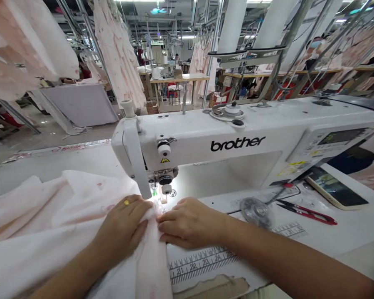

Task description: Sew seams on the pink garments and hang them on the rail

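A white sewing machine (187,133) marked "brother" stands across the table, its needle area lit. Pale pink fabric (152,261) runs up under the needle area and spreads over the table's left side. My left hand (123,224), with a ring on one finger, lies on the cloth just left of the needle, fingers closed on it. On the other side of the needle, my right hand (190,224) pinches the fabric's right edge with bent fingers. The exact stitching point is hidden by glare and my fingertips.
Right of my forearm lie red-handled thread snips (311,212), a phone (338,187) and a clear round dish (257,211). A ruler strip (202,263) runs along the table front, beside a torn cardboard piece (215,287). Garments (118,54) hang behind the machine.
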`<move>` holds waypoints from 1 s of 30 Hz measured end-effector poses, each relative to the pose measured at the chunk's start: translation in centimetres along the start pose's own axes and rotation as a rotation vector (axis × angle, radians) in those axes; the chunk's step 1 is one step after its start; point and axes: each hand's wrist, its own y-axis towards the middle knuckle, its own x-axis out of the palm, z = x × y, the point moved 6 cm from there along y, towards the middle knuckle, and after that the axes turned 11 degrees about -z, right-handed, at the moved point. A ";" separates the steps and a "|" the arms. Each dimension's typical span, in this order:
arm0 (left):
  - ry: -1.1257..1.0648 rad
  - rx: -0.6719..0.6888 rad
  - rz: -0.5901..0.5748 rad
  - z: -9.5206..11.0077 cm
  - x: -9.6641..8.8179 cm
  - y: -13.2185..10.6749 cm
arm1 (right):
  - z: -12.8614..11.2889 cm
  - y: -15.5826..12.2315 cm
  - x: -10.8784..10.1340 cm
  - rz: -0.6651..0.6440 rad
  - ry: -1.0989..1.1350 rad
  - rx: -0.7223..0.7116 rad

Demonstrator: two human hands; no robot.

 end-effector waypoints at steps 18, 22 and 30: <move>0.266 0.282 -0.085 1.5 0.3 0.2 | 2.9 0.9 -0.4 0.120 0.106 0.392; 0.343 0.320 -0.017 1.9 -0.3 0.1 | 2.6 2.0 0.1 0.044 -0.045 0.314; 0.308 0.359 0.018 2.5 -0.7 0.0 | 2.4 2.5 0.3 -0.058 -0.121 0.175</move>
